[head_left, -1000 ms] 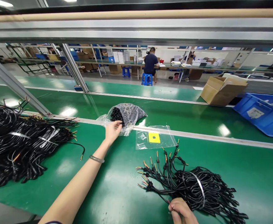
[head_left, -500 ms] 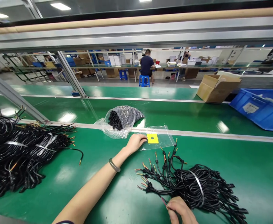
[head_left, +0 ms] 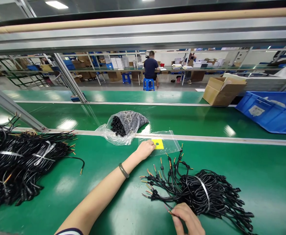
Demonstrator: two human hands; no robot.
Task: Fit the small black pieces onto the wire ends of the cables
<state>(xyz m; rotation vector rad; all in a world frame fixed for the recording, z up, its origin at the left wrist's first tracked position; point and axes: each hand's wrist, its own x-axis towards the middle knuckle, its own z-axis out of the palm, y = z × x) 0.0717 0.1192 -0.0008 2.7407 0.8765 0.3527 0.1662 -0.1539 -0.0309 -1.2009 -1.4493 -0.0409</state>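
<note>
My left hand (head_left: pixel 145 149) reaches forward with its fingers pinched together, the tips over the left part of a yellow square pad (head_left: pixel 159 144) that has a dark round spot. Whatever is between those fingertips is hidden. The pad lies on a clear zip bag (head_left: pixel 172 143). Near the front edge, my right hand (head_left: pixel 187 218) pinches the end of a black cable, with thin coloured wires showing at the fingertips. This cable runs from a tied bundle of black cables (head_left: pixel 199 191), whose ends carry small black pieces and bare coloured wires.
Small black parts (head_left: pixel 118 126) spill inside an open plastic bag (head_left: pixel 133 120) behind my left hand. A large heap of black cables (head_left: pixel 18 163) lies at the left. A cardboard box (head_left: pixel 222 91) and a blue bin (head_left: pixel 267 112) stand back right. A person (head_left: pixel 151 68) sits far off.
My left hand has moved slightly right, from the yellow pad's left edge onto the pad near its dark spot. My right hand still pinches the cable end. The whole view has shifted a little.
</note>
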